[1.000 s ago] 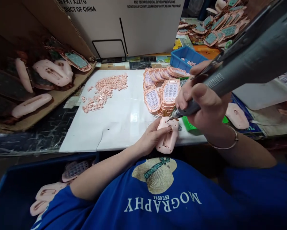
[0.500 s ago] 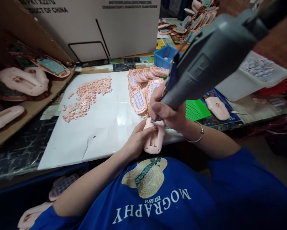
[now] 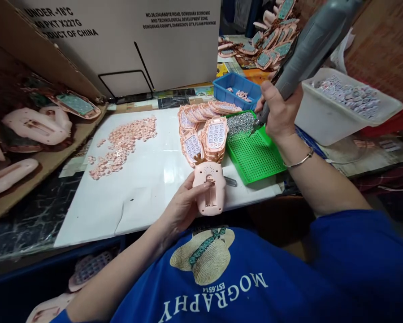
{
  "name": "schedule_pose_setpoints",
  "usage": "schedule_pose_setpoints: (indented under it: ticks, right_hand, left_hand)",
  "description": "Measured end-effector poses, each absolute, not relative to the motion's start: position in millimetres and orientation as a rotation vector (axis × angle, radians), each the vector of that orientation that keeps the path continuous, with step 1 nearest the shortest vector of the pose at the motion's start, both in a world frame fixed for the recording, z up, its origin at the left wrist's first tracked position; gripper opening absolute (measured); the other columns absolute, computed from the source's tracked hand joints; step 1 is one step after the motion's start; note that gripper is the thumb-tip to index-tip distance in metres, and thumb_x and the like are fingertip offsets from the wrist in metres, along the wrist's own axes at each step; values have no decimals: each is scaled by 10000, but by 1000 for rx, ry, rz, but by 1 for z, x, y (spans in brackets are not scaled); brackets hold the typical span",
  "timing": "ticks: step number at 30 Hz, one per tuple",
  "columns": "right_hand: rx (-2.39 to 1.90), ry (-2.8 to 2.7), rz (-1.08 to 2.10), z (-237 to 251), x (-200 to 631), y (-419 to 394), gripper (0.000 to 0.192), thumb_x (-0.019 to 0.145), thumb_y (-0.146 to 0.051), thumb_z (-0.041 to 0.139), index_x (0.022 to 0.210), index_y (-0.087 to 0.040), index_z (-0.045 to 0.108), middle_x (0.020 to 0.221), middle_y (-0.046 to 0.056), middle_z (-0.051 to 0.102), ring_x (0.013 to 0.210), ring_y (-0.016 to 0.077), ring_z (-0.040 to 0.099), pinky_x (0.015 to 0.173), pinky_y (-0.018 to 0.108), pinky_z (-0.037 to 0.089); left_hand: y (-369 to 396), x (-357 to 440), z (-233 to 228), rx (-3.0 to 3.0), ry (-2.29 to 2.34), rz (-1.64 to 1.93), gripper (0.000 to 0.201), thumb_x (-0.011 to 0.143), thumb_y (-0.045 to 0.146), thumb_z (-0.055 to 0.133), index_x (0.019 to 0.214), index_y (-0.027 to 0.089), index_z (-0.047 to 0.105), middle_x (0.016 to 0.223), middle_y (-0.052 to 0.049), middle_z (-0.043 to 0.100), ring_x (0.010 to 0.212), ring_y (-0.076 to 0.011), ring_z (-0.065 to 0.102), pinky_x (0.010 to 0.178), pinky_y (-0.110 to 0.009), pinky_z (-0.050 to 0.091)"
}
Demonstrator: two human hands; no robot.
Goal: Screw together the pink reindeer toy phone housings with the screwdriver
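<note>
At 12 o'clock on the tabletop (image 3: 147, 188) stands a cardboard box (image 3: 127, 40). Green tray (image 3: 255, 154) w/ screws lies at 2 o'clock. Right hand (image 3: 278, 112), grip closed round grey electric screwdriver (image 3: 305, 40), tip over screws. Left hand (image 3: 181, 206), grip holding pink toy phone (image 3: 210, 188) back-side up at 6 o'clock, tabletop edge.

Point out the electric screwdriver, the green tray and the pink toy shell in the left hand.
Electric screwdriver (image 3: 307, 42), head view, on the grey barrel above the right hand.
Green tray (image 3: 257, 157), head view, on its bare perforated floor.
Pink toy shell (image 3: 210, 188), head view, on its back face beside the left thumb.
</note>
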State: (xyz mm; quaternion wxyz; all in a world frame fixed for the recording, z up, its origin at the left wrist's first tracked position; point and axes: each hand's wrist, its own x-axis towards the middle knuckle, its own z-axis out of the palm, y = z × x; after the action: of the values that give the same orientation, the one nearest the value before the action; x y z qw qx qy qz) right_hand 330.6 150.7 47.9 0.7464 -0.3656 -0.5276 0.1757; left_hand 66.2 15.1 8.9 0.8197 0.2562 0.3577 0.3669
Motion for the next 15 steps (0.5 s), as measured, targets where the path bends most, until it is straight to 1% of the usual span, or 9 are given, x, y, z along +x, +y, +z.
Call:
schedule_pose_setpoints:
  ticks: [3, 5, 7, 10, 13, 15]
  right_hand:
    - [-841, -1078, 358, 31, 350, 170, 569, 625, -633, 894, 898, -334, 494, 643, -129, 579, 448, 117, 400, 448, 323, 300]
    - [-856, -1055, 330, 26, 356, 175, 604, 589, -649, 904, 891, -327, 492, 652, -134, 596, 433, 109, 389, 446, 325, 308]
    - [-868, -1043, 311, 23, 360, 177, 628, 571, -674, 901, 894, -322, 492, 656, -136, 608, 420, 100, 377, 447, 326, 314]
    - [-879, -1048, 320, 18, 363, 178, 639, 587, -682, 896, 913, -324, 479, 623, -142, 592, 422, 101, 374, 460, 324, 312]
    - [-881, -1078, 323, 15, 365, 178, 609, 626, -660, 892, 920, -328, 476, 592, -145, 574, 440, 108, 420, 477, 321, 330]
    - [-883, -1069, 294, 15, 364, 177, 578, 631, -645, 892, 913, -324, 503, 594, -143, 586, 438, 106, 458, 464, 320, 342]
  left_hand:
    - [18, 64, 4, 519, 748, 757, 433, 693, 202, 852, 1089, 127, 695, 936, -61, 762, 777, -156, 694, 731, -254, 576]
    - [18, 64, 1, 509, 743, 773, 425, 698, 196, 843, 1090, 120, 698, 949, -69, 767, 792, -164, 703, 750, -261, 583]
    - [18, 63, -2, 503, 735, 807, 461, 712, 195, 832, 1144, 135, 684, 997, -74, 770, 850, -184, 721, 797, -284, 593]
    - [18, 62, -3, 502, 727, 847, 538, 740, 209, 816, 1246, 183, 636, 1078, -68, 765, 937, -221, 739, 874, -343, 601]
    - [17, 60, -2, 522, 734, 864, 582, 754, 238, 812, 1297, 223, 601, 1142, -61, 753, 969, -247, 745, 915, -398, 601]
    - [17, 58, -1, 542, 750, 884, 591, 763, 266, 810, 1311, 229, 594, 1178, -72, 744, 1010, -263, 739, 936, -416, 595]
